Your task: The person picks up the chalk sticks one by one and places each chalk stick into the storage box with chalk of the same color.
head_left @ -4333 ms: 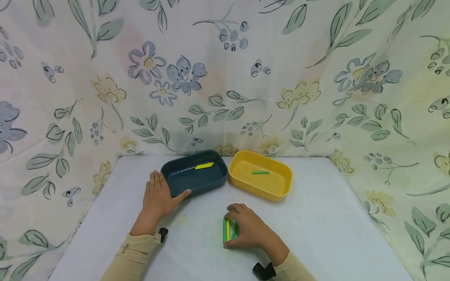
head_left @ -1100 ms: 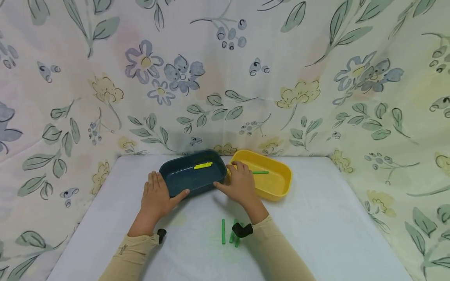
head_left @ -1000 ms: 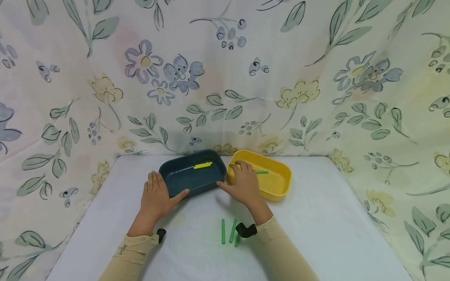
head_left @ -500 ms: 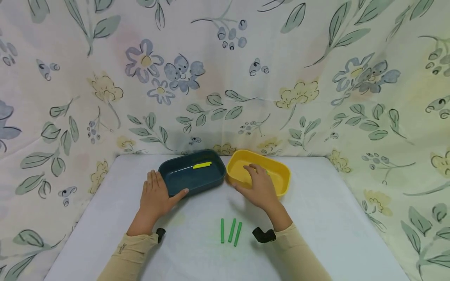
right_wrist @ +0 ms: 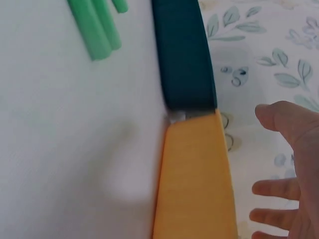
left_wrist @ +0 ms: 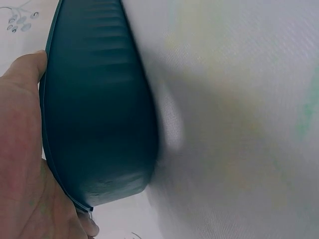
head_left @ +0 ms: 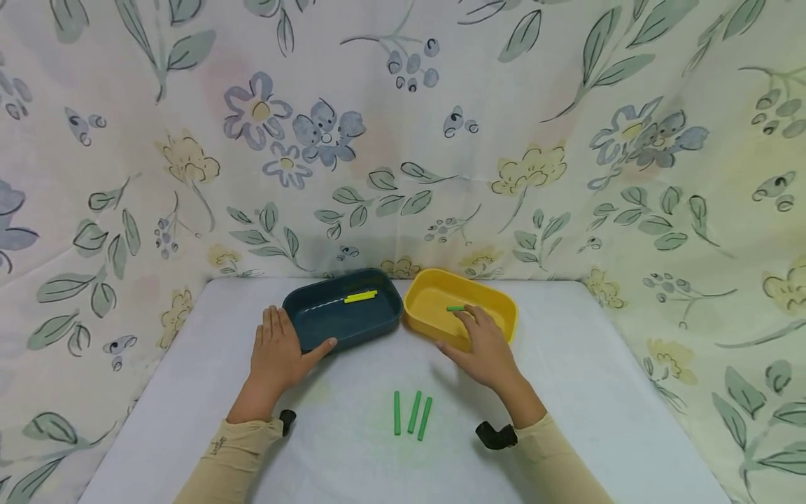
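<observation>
My left hand (head_left: 277, 350) rests against the left end of the dark blue tray (head_left: 349, 336), fingers straight and thumb along its front rim. In the left wrist view, the thumb touches the rim of the dark tray (left_wrist: 99, 99). My right hand (head_left: 488, 350) hovers over the front of the yellow tray (head_left: 428, 322), fingers spread and nothing in them. A green stick (head_left: 455, 309) lies in the yellow tray, partly hidden by that hand. Yellow sticks (head_left: 361, 297) lie together in the dark tray. Three slim green sticks (head_left: 411, 413) lie on the table in front.
A white cloth covers the table (head_left: 352, 462), with a floral curtain (head_left: 378, 140) hanging behind it. The two trays stand side by side at the back, their near ends almost meeting. A black wrist mount (head_left: 496, 435) sits on the right wrist.
My right hand has gone from the green and yellow sticks to the dark tray's right end, then rightward over the yellow tray. The yellow stick among the green ones has left the table.
</observation>
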`<move>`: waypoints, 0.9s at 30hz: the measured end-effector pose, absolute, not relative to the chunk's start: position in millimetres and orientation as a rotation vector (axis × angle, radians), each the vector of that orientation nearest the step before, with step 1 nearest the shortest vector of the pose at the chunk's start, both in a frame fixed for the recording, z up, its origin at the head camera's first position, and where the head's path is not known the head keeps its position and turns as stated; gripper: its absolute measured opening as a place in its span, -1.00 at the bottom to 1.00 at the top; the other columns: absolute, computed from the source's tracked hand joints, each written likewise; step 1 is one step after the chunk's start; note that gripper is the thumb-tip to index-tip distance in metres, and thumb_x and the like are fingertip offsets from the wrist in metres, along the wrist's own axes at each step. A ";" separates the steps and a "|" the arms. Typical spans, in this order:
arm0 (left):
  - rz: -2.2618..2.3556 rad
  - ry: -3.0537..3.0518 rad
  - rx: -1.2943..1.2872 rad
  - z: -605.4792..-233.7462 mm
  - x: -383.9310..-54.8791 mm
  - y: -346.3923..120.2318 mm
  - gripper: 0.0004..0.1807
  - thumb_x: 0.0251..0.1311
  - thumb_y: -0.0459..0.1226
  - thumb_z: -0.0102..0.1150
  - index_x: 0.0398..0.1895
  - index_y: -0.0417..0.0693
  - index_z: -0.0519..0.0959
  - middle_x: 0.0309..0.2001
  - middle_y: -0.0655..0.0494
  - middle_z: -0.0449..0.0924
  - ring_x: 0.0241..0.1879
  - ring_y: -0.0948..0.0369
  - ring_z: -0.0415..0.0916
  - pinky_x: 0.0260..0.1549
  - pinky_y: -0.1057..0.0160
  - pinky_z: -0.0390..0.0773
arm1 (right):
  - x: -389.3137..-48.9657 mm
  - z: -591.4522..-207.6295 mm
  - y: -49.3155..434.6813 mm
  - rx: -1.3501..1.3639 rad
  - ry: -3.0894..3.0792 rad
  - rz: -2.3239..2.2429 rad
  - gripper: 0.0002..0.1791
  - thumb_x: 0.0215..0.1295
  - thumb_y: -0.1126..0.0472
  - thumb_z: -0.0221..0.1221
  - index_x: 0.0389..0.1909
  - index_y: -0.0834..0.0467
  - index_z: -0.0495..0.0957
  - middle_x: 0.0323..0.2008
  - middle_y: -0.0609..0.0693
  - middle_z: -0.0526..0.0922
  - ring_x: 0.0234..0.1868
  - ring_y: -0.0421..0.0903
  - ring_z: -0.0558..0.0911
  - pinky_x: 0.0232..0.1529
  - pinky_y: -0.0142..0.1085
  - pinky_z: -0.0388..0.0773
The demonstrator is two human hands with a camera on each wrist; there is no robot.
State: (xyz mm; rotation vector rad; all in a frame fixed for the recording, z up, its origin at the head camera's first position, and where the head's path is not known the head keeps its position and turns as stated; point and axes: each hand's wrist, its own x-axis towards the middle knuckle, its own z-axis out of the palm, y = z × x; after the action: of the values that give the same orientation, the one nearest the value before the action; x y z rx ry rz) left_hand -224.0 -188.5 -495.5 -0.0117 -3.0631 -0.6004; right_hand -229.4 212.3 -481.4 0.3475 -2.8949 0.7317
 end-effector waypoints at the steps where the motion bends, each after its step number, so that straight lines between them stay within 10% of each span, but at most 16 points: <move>1: -0.600 -3.060 -0.011 -496.4 -224.5 -188.8 0.50 0.26 0.57 -0.05 0.63 -0.58 -0.29 0.65 -0.57 -0.41 0.66 -0.43 -0.42 0.60 -0.44 -0.21 | -229.0 -482.4 214.6 0.342 -2.896 0.718 -0.13 0.36 -0.40 0.27 0.50 0.07 0.44 0.60 0.16 0.30 0.64 0.23 0.23 0.57 0.32 0.22; 27: -0.606 -3.043 -0.022 -504.9 -224.5 -191.5 0.49 0.27 0.57 -0.05 0.63 -0.58 -0.30 0.65 -0.57 -0.44 0.67 -0.43 -0.42 0.60 -0.43 -0.22 | -249.9 -514.6 260.1 0.237 -2.895 0.512 0.20 0.37 -0.56 0.06 0.61 0.36 0.18 0.67 0.38 0.02 0.69 0.41 -0.07 0.62 0.35 0.04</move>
State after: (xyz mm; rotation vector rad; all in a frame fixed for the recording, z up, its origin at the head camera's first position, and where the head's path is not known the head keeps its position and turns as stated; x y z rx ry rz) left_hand -224.5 -191.5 -504.9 -0.0223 -3.0427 -0.6057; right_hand -249.9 260.1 -514.6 0.2369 -2.8950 0.5123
